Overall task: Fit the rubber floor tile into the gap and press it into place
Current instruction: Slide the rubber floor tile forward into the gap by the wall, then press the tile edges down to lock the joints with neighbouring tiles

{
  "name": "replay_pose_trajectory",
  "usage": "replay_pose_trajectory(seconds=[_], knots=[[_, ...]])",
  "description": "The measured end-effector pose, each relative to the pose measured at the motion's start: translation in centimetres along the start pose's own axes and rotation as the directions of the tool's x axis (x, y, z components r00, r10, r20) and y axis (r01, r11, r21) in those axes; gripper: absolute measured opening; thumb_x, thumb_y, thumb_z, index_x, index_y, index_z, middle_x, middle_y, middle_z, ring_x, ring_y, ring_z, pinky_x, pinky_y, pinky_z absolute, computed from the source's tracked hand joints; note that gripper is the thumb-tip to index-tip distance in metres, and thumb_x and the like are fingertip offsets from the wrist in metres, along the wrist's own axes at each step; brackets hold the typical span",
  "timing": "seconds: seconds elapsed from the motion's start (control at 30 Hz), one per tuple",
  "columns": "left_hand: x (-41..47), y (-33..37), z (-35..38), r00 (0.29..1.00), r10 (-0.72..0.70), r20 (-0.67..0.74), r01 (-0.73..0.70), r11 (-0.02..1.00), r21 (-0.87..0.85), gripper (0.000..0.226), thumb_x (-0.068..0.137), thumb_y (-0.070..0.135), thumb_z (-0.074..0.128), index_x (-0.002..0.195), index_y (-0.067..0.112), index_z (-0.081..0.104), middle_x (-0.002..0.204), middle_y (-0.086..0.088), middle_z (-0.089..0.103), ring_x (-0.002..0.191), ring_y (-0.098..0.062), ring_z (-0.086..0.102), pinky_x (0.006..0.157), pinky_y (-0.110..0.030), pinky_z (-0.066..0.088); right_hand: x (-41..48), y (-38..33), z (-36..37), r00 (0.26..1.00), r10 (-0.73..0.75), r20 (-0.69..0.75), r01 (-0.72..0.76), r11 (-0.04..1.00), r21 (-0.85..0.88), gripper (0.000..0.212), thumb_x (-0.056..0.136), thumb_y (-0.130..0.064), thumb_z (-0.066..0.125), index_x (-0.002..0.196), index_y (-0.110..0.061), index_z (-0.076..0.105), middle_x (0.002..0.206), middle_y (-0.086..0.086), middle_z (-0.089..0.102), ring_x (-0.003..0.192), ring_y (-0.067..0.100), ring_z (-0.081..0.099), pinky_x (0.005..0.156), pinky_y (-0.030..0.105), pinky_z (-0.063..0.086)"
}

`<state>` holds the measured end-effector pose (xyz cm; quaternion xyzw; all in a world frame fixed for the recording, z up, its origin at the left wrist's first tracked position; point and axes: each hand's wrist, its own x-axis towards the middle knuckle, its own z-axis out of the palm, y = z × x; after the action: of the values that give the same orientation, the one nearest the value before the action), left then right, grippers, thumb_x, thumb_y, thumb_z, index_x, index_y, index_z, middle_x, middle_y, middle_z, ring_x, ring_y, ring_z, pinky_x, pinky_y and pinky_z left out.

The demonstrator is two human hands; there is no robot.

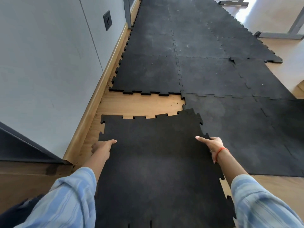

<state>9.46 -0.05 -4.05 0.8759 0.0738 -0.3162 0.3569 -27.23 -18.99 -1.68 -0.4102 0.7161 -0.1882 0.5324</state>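
Note:
A black rubber floor tile (156, 153) with jigsaw edges is held in front of me, tilted, its far edge bowed down toward the floor. My left hand (102, 147) grips its left edge, thumb on top. My right hand (212, 145) grips its right edge, thumb on top, an orange band on the wrist. Beyond the tile's far edge lies the gap (139, 105), a strip of bare wooden floor. The tile's far right corner overlaps the laid mat (230, 122) on the right. Toothed edges of the laid tiles (148, 74) border the gap at the back and right.
A white wall (49, 63) with a wooden skirting board (92, 109) runs along the left of the gap. A dark socket plate (107, 20) is on the wall. Grey metal frame legs (294, 28) stand at the far right on bare wood.

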Motion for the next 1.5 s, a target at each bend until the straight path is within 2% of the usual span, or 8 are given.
replay_pose_trajectory(seconds=[0.23,0.4,0.53,0.7,0.9,1.07,1.23,1.5], knots=[[5.2,9.4,-0.6,0.973,0.193,0.130,-0.186,0.980,-0.068,0.088,0.068,0.041,0.083,0.139,0.011,0.040,0.138,-0.009,0.047,0.123,-0.032,0.048,0.096,-0.042,0.045,3.5,-6.7,3.8,0.975,-0.208,0.072,0.200,0.974,0.105,0.113,0.065,-0.039,0.086,0.150,-0.011,0.017,0.149,0.015,0.038,0.115,0.024,0.054,0.096,0.041,0.047],[7.4,12.9,-0.3,0.910,0.365,0.196,-0.366,0.930,-0.032,0.108,0.061,0.052,0.084,0.147,0.019,0.027,0.147,-0.007,0.038,0.127,-0.029,0.044,0.096,-0.042,0.041,5.7,-9.6,5.3,0.952,-0.282,0.120,0.254,0.945,0.206,0.115,0.065,-0.038,0.086,0.151,-0.011,0.014,0.152,0.015,0.035,0.135,0.029,0.042,0.112,0.050,0.037],[7.6,10.4,2.1,0.765,0.234,0.601,-0.483,0.825,0.294,0.132,0.058,0.037,0.090,0.154,0.021,0.001,0.162,-0.009,-0.003,0.147,-0.031,0.003,0.118,-0.050,0.014,6.1,-7.9,6.5,0.902,-0.228,0.366,0.222,0.973,0.059,0.092,0.074,-0.029,0.078,0.146,0.000,0.029,0.149,0.015,0.040,0.136,0.025,0.041,0.114,0.041,0.034],[4.5,9.5,4.7,0.737,0.035,0.675,-0.675,0.101,0.731,0.127,0.072,0.040,0.081,0.151,0.021,-0.017,0.156,-0.009,-0.028,0.146,-0.037,-0.011,0.116,-0.055,0.018,4.9,-4.8,9.6,0.842,-0.055,0.537,0.420,0.693,-0.587,0.093,0.078,-0.044,0.074,0.150,-0.008,0.027,0.162,0.010,-0.001,0.150,0.021,0.002,0.123,0.036,0.010],[0.9,7.2,4.8,0.732,-0.063,0.678,-0.661,-0.308,0.685,0.130,0.071,0.036,0.083,0.149,0.027,-0.020,0.156,-0.010,-0.028,0.146,-0.040,0.006,0.112,-0.053,0.030,0.0,-2.4,14.3,0.838,0.042,0.545,0.535,0.138,-0.834,0.128,0.067,-0.050,0.080,0.153,-0.017,-0.009,0.157,0.012,-0.028,0.145,0.034,-0.022,0.119,0.054,0.010],[-0.8,5.2,3.8,0.676,-0.157,0.720,-0.729,-0.286,0.622,0.122,0.074,0.035,0.082,0.151,0.028,-0.013,0.157,-0.009,-0.026,0.145,-0.041,0.005,0.112,-0.052,0.028,-3.7,-2.5,16.1,0.832,0.192,0.521,0.531,-0.004,-0.847,0.114,0.073,-0.047,0.075,0.154,-0.022,-0.001,0.160,0.011,-0.020,0.149,0.035,-0.003,0.119,0.051,0.020],[-1.2,6.4,4.0,0.680,-0.141,0.720,-0.731,-0.205,0.650,0.113,0.078,0.046,0.075,0.154,0.024,-0.006,0.161,-0.009,-0.012,0.145,-0.039,0.012,0.113,-0.051,0.028,-3.7,-5.1,17.3,0.816,0.111,0.567,0.562,0.076,-0.824,0.071,0.084,-0.035,0.067,0.144,-0.014,0.037,0.150,0.006,0.041,0.135,0.028,0.043,0.110,0.038,0.039],[-2.7,8.0,9.1,0.789,-0.035,0.613,-0.611,-0.142,0.779,0.107,0.079,0.046,0.074,0.153,0.011,0.006,0.159,-0.022,-0.005,0.142,-0.043,0.022,0.109,-0.048,0.035,0.7,-6.9,17.4,0.864,-0.038,0.502,0.503,0.104,-0.858,0.074,0.081,-0.040,0.068,0.143,-0.020,0.034,0.153,0.014,0.020,0.143,0.036,0.018,0.110,0.052,0.035]])
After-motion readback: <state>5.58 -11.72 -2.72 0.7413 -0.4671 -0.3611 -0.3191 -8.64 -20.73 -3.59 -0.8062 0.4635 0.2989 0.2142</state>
